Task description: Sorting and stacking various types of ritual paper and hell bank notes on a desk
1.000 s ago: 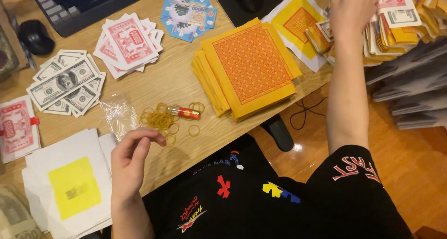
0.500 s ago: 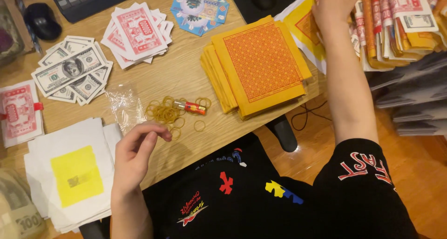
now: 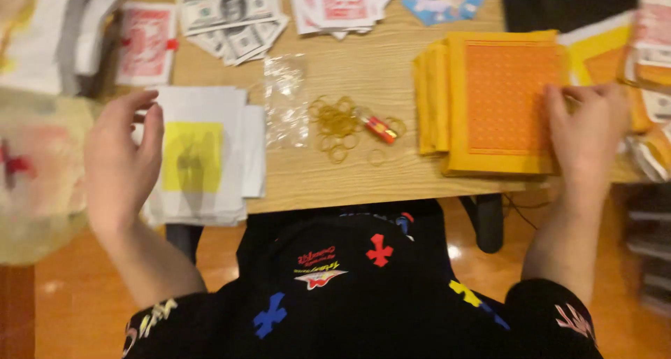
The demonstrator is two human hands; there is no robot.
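left hand (image 3: 120,164) hovering loosely open, fingers curled, holding nothing — beside the white paper stack with a yellow square (image 3: 203,156) | rubber bands (image 3: 338,125) lying mid-worktop (image 3: 363,65) | right hand (image 3: 588,135) resting spread, fingertips touching the orange-yellow paper stack (image 3: 500,100) — at the worktop's right edge

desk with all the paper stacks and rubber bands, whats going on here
A person sits at a wooden desk covered in paper stacks. Their right hand rests on the right edge of a stack of yellow-and-orange sheets. Their left hand hovers, fingers curled, by a white stack with a yellow square. Loose rubber bands lie between, untouched.
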